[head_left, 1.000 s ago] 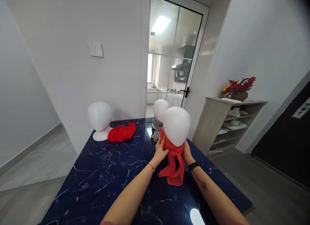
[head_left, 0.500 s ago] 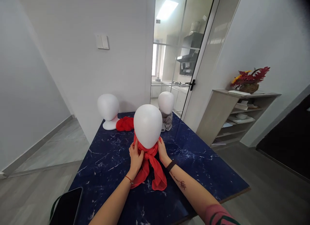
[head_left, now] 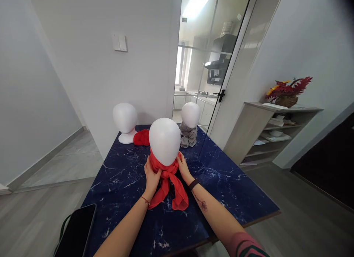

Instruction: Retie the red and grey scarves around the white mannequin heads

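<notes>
A white mannequin head (head_left: 164, 141) stands in front of me with a red scarf (head_left: 179, 193) knotted around its neck, both tails hanging down in front. My left hand (head_left: 152, 177) grips the left side of the scarf below the head, its thumb near the knot. On the right side, my right hand (head_left: 184, 169) is closed on the scarf at the neck; some of its fingertips are hidden behind the cloth and head. Farther back are a bare white mannequin head (head_left: 125, 118), a bunched red cloth (head_left: 141, 138), and another mannequin head (head_left: 190, 114) with a grey scarf (head_left: 188, 135).
The heads stand on a dark blue marbled table (head_left: 218, 179). A phone (head_left: 76, 231) lies at its near left corner. Behind is a glass door (head_left: 204, 58) with a black handle. To the right stands a low shelf unit (head_left: 235, 133) with a flower basket (head_left: 287, 98) on top.
The front mannequin head has shifted slightly left and tilted a little, with both hands staying on the scarf. The camera view has also moved slightly, and more of the grey scarf shows.
</notes>
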`<state>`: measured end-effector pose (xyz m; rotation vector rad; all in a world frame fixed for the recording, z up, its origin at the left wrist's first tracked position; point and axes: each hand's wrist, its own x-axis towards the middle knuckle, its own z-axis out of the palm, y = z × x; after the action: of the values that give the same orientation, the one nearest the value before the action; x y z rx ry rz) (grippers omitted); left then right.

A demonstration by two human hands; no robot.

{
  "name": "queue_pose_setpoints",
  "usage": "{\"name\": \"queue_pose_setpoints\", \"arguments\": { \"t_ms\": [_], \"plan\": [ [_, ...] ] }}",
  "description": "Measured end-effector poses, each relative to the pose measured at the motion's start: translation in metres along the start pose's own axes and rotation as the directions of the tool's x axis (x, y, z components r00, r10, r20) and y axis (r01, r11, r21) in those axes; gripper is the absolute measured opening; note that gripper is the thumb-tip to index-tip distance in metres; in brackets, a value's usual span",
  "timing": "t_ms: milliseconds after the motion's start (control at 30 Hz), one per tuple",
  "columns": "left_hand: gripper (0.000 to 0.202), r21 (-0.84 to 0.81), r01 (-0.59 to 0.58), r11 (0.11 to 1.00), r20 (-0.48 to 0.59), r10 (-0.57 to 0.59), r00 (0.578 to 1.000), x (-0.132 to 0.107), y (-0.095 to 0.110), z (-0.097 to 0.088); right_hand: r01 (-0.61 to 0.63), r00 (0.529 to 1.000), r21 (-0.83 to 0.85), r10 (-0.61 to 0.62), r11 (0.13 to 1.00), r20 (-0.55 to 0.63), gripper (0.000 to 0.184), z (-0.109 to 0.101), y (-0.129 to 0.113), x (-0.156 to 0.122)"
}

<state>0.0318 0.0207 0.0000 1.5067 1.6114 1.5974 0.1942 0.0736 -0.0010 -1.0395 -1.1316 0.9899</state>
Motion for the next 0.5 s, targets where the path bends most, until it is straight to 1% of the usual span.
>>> {"name": "queue_pose_setpoints", "arguments": {
  "t_ms": [67, 100, 133, 167, 200, 233, 267, 300, 333, 367, 400, 433, 467, 500],
  "plan": [
    [0.06, -0.05, 0.076, 0.996, -0.091, -0.08, 0.993, -0.004, -0.002, -0.002, 0.035, 0.99, -0.058, -0.043, 0.998, -0.133, 0.052, -0.006, -0.01, -0.008],
    [0.05, -0.056, 0.106, 0.993, -0.138, -0.113, 0.984, -0.006, -0.003, -0.004, 0.077, 0.974, -0.116, -0.099, 0.99, -0.204, 0.047, -0.009, -0.016, -0.013],
    [0.038, -0.039, 0.119, 0.992, -0.177, -0.124, 0.976, -0.009, -0.004, -0.006, 0.127, 0.954, -0.189, -0.172, 0.974, -0.245, 0.041, -0.013, -0.022, -0.018],
    [0.027, 0.004, 0.11, 0.994, -0.198, -0.107, 0.974, -0.011, -0.004, -0.009, 0.182, 0.939, -0.266, -0.247, 0.947, -0.238, 0.036, -0.015, -0.028, -0.023],
    [0.017, 0.062, 0.077, 0.995, -0.189, -0.064, 0.98, -0.012, -0.003, -0.012, 0.237, 0.935, -0.336, -0.308, 0.912, -0.175, 0.031, -0.018, -0.034, -0.027],
    [0.01, 0.129, 0.021, 0.991, -0.142, -0.002, 0.99, -0.013, 0.0, -0.016, 0.296, 0.936, -0.389, -0.346, 0.872, -0.062, 0.028, -0.019, -0.038, -0.031],
    [0.012, 0.197, -0.055, 0.979, -0.061, 0.068, 0.996, -0.013, 0.003, -0.02, 0.355, 0.931, -0.424, -0.358, 0.833, 0.077, 0.026, -0.02, -0.042, -0.034],
    [0.018, 0.257, -0.143, 0.956, 0.045, 0.135, 0.99, -0.011, 0.007, -0.025, 0.409, 0.912, -0.446, -0.349, 0.796, 0.215, 0.025, -0.021, -0.045, -0.036],
    [0.022, 0.301, -0.238, 0.924, 0.167, 0.195, 0.967, -0.009, 0.012, -0.03, 0.455, 0.885, -0.465, -0.325, 0.759, 0.333, 0.024, -0.021, -0.047, -0.037],
    [0.023, 0.325, -0.335, 0.884, 0.293, 0.243, 0.925, -0.006, 0.016, -0.035, 0.487, 0.858, -0.484, -0.295, 0.727, 0.421, 0.023, -0.021, -0.048, -0.037],
    [0.024, 0.332, -0.426, 0.841, 0.409, 0.279, 0.869, -0.003, 0.021, -0.04, 0.508, 0.835, -0.5, -0.259, 0.702, 0.485, 0.022, -0.022, -0.048, -0.036],
    [0.024, 0.323, -0.501, 0.802, 0.503, 0.303, 0.809, 0.0, 0.024, -0.044, 0.516, 0.82, -0.512, -0.222, 0.687, 0.528, 0.02, -0.022, -0.048, -0.035],
    [0.024, 0.305, -0.555, 0.774, 0.574, 0.316, 0.756, 0.003, 0.026, -0.048, 0.517, 0.807, -0.519, -0.185, 0.681, 0.561, 0.018, -0.023, -0.048, -0.034],
    [0.025, 0.293, -0.589, 0.754, 0.62, 0.319, 0.717, 0.005, 0.027, -0.051, 0.515, 0.794, -0.521, -0.149, 0.681, 0.59, 0.016, -0.025, -0.048, -0.033]
  ]
}}
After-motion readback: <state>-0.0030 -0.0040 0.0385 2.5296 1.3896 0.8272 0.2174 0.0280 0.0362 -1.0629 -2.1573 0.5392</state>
